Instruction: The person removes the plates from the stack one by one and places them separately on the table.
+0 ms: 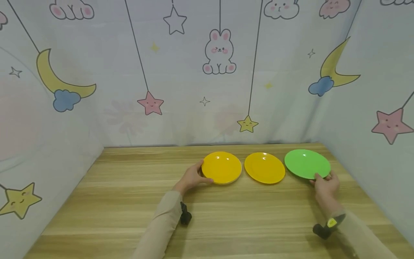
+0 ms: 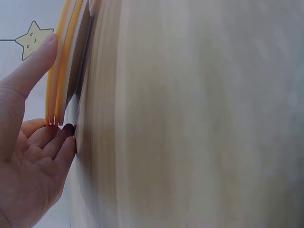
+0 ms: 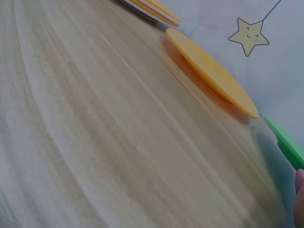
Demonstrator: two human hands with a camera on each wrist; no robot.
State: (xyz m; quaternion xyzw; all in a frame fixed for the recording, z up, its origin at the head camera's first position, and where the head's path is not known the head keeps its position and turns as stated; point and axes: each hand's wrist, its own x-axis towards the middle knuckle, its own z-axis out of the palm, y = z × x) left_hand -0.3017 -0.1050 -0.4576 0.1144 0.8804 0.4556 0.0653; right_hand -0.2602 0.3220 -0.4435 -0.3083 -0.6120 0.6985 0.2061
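My left hand (image 1: 192,177) grips the rim of a stack of plates (image 1: 221,167), its thumb at the near edge and fingers at the left side. In the left wrist view, the stack (image 2: 61,61) shows orange and pale layers edge-on, with the fingertips under the rims. A single yellow plate (image 1: 264,167) lies to the right of the stack. At the far right, my right hand (image 1: 326,184) pinches the near rim of a green plate (image 1: 307,164), thumb on top and fingers beneath. Only a sliver of that green plate (image 3: 288,145) shows in the right wrist view.
The plates line up along the back of a wooden table (image 1: 136,201). Behind it and at both sides hang pale cloth walls (image 1: 181,79) printed with moons, stars and a bunny. A dark wrist camera (image 1: 185,214) sits at the left sleeve, another camera (image 1: 322,231) at the right.
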